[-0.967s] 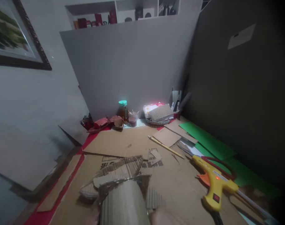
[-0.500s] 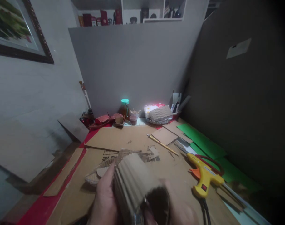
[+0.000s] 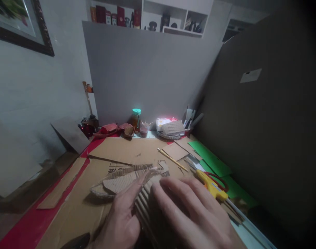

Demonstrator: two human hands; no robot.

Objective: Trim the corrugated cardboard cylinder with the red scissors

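Cardboard sheet [image 3: 126, 152] covers the table, grey board [image 3: 147, 69] behind it. Right hand [image 3: 196, 216] lies flat, fingers spread, on top of the corrugated roll [image 3: 144, 204], low centre on the sheet. Left hand [image 3: 121, 221] grips the roll's left side, fingers wrapped on it. Cardboard scraps [image 3: 118, 181] just beyond the roll. Glue gun [image 3: 212, 185] near right. Stick [image 3: 172, 159] further back.

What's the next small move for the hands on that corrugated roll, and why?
Probably keep pressing the corrugated roll closed. The right hand lies flat over its top, the left hand braces its side, and the glue gun lies apart on the cardboard sheet.
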